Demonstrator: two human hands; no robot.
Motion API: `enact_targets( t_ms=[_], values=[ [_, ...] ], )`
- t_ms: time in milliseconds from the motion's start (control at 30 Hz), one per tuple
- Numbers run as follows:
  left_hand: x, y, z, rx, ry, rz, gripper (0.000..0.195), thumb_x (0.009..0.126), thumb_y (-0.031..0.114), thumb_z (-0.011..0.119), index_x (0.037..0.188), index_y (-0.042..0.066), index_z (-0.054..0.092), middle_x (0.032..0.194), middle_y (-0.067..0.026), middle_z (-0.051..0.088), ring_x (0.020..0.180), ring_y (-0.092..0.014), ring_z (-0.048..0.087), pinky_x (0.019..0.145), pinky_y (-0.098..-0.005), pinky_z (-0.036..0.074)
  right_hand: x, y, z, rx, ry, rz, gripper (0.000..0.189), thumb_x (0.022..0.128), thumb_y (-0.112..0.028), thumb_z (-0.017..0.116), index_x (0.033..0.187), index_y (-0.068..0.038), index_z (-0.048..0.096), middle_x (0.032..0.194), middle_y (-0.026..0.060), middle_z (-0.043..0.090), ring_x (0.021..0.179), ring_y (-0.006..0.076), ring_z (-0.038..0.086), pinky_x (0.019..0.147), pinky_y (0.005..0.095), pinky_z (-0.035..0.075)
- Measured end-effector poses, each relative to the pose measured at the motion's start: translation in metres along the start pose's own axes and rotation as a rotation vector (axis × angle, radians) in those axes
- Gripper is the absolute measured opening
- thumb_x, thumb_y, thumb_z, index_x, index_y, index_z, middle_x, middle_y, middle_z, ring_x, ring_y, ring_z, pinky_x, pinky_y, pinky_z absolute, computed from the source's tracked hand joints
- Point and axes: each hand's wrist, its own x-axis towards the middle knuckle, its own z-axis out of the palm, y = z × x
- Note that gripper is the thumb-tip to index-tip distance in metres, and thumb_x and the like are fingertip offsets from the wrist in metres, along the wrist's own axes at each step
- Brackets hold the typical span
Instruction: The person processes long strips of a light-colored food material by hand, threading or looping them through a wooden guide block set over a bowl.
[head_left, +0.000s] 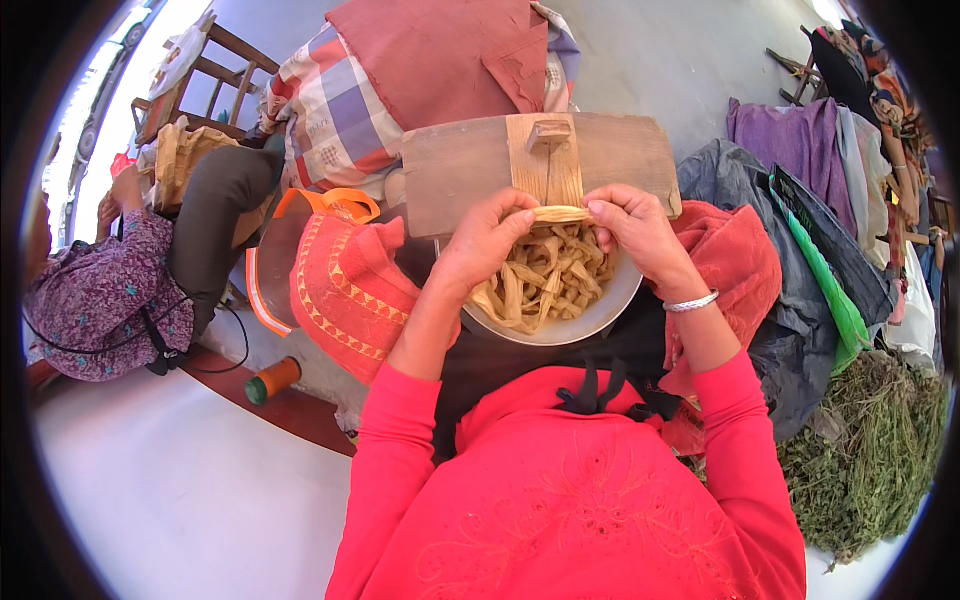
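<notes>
Between my two hands a pale yellow fibre strip (561, 214) is stretched level, pinched at each end. My left hand (491, 234) grips its left end with thumb and forefinger; my right hand (634, 232) has the right end. Beneath it a metal basin (592, 330) rests on my lap, heaped with looped, tangled tan fibre strips (551, 281). Just beyond the strip stands a wooden board (465, 165) with a lighter middle piece and a small wooden peg (550, 133), its near edge close to the basin.
Red towels (352, 292) drape on both sides of my lap. A checked cloth bundle (360, 112) lies past the board. Left sits a person in a patterned purple top (112, 300), near a thread spool (274, 380). Dark plastic sheeting (780, 300) and dried plants (862, 457) are at right.
</notes>
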Motion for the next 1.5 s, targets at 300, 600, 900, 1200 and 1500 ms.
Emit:
enact_targets(
  t_ms=[300, 600, 900, 1200, 1500],
  values=[
    [0.031, -0.022, -0.003, 0.296, 0.274, 0.048, 0.010, 0.089, 0.010, 0.059, 0.093, 0.000, 0.059, 0.069, -0.0011, 0.056, 0.063, -0.010, 0.049, 0.058, -0.0262, 0.040, 0.031, 0.023, 0.013, -0.621, 0.247, -0.471, 0.009, 0.085, -0.012, 0.063, 0.086, -0.003, 0.065, 0.071, 0.0107, 0.060, 0.063, 0.0236, 0.059, 0.061, 0.0352, 0.049],
    [0.013, -0.021, 0.000, 0.974, 0.509, 0.072, 0.012, 0.089, 0.017, 0.059, 0.094, 0.006, 0.058, 0.080, -0.0209, 0.064, 0.082, -0.041, 0.061, 0.072, -0.0483, 0.046, 0.017, 0.030, 0.019, -0.976, 0.358, -0.599, 0.009, 0.084, -0.013, 0.061, 0.089, -0.006, 0.062, 0.086, 0.0147, 0.060, 0.078, 0.0375, 0.059, 0.068, 0.0447, 0.048],
    [-0.033, -0.019, 0.059, -0.202, 0.141, -0.031, 0.021, 0.096, 0.020, 0.051, 0.102, 0.001, 0.058, 0.071, -0.0054, 0.061, 0.068, -0.017, 0.058, 0.062, -0.0290, 0.046, -0.021, 0.017, 0.056, -0.976, 0.331, -0.917, 0.008, 0.084, -0.019, 0.063, 0.085, -0.011, 0.062, 0.079, 0.0087, 0.064, 0.071, 0.0277, 0.061, 0.071, 0.0382, 0.046],
    [-0.036, 0.001, 0.018, 0.190, -0.154, 0.054, 0.025, 0.096, 0.023, 0.055, 0.090, 0.001, 0.066, 0.067, 0.0037, 0.054, 0.061, -0.004, 0.047, 0.057, -0.0197, 0.040, -0.074, 0.008, 0.019, -0.564, -0.360, -0.113, 0.016, 0.088, -0.015, 0.064, 0.078, -0.003, 0.065, 0.058, 0.0026, 0.055, 0.055, 0.0099, 0.052, 0.050, 0.0257, 0.041],
    [-0.051, 0.021, 0.075, -0.596, -0.143, -0.108, 0.024, 0.097, 0.024, 0.053, 0.109, 0.003, 0.057, 0.064, 0.0046, 0.044, 0.050, -0.003, 0.033, 0.043, -0.0187, 0.025, -0.056, 0.012, 0.050, -0.202, 0.251, -0.510, 0.020, 0.091, -0.009, 0.058, 0.109, -0.004, 0.066, 0.079, 0.0047, 0.068, 0.060, 0.0151, 0.063, 0.052, 0.0300, 0.049]
  ],
)
